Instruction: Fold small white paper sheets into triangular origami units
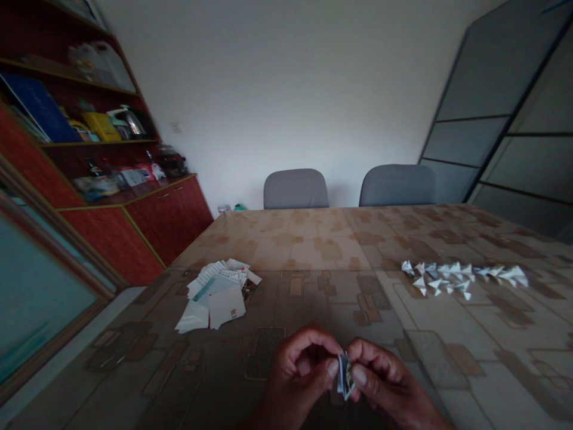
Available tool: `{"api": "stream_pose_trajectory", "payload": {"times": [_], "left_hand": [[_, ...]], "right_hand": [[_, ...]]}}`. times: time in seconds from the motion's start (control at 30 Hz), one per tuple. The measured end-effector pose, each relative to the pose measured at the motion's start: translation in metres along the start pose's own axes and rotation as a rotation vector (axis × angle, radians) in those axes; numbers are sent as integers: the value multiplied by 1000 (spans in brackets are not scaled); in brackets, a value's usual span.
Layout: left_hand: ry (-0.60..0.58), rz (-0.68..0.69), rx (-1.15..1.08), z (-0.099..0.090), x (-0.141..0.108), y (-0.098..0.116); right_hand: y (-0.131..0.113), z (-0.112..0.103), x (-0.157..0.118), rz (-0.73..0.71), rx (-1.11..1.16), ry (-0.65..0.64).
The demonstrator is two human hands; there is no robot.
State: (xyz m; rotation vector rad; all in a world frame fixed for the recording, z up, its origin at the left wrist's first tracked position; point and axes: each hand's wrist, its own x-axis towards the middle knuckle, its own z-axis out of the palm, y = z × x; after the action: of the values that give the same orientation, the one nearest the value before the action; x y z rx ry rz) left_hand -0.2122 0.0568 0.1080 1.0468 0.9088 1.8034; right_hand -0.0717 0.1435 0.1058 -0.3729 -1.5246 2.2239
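Near the table's front edge, my left hand (307, 373) and my right hand (380, 376) meet around a small folded paper piece (344, 376). Both thumbs and fingers pinch it, one hand on each side. The piece is narrow, light on its faces, with darker print along its edges. To the left lies a spread pile of paper cards (227, 304), mostly white. Two rows of small folded white paper pieces (459, 278) with pointed tips stand at the right of the table.
The table (313, 239) has a brown patterned cover. Two grey chairs (295, 188) (397, 185) stand behind it against a white wall. A red cabinet (172, 218) with filled shelves is at the left, grey sliding doors (474, 119) at the right.
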Motion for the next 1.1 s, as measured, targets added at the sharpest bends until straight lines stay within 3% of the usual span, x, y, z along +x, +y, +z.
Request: {"api": "stream_pose_trajectory", "payload": {"times": [0.37,0.63,0.83,1.0,1.1], "left_hand": [[170,-49,133,-1,-8,-10],[20,-211,-40,-6,5,-2],[60,-324,-155,-5,6,2],[-5,-298,-219,-9,7,-8],[17,-295,-201,-12,6,-13]], "right_hand": [[2,-7,6,-19,-107,-80],[2,-9,7,-25,-71,-89],[-1,-6,5,-29,-78,-87],[0,-7,6,-18,-79,-73],[2,-7,6,-30,-69,-90]]}}
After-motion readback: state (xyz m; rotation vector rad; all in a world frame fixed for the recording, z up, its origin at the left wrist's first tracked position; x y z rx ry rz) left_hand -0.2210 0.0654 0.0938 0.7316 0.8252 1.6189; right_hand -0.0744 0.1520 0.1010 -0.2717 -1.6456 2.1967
